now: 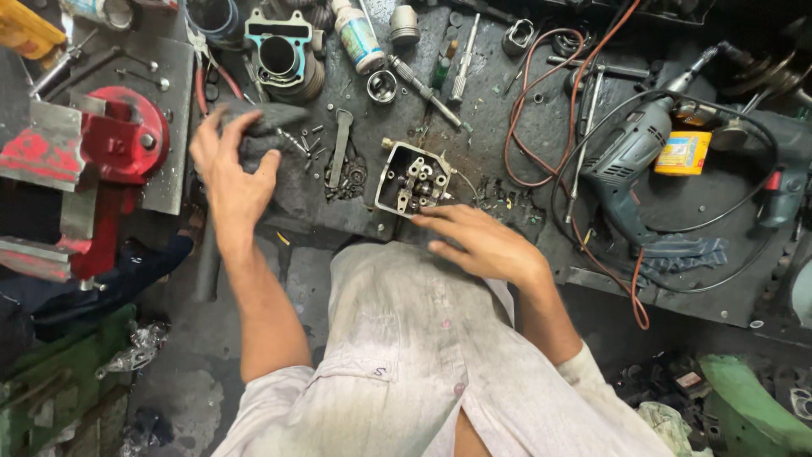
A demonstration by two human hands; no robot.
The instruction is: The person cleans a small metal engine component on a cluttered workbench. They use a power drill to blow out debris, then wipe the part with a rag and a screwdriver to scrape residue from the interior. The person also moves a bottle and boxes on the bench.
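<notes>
The right hand (pixel 482 243) lay flat, fingers extended, touching the near edge of the engine cylinder head (pixel 413 180) at the workbench (pixel 507 127) front. The left hand (pixel 228 169) gripped a dark rag (pixel 266 127). Farther back stood a cylinder block (pixel 283 59) and, to the right, an electric drill (pixel 630 156).

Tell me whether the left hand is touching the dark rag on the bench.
Touching. The head view shows the left hand with its fingers curled over and into the dark rag, no gap between them.
</notes>
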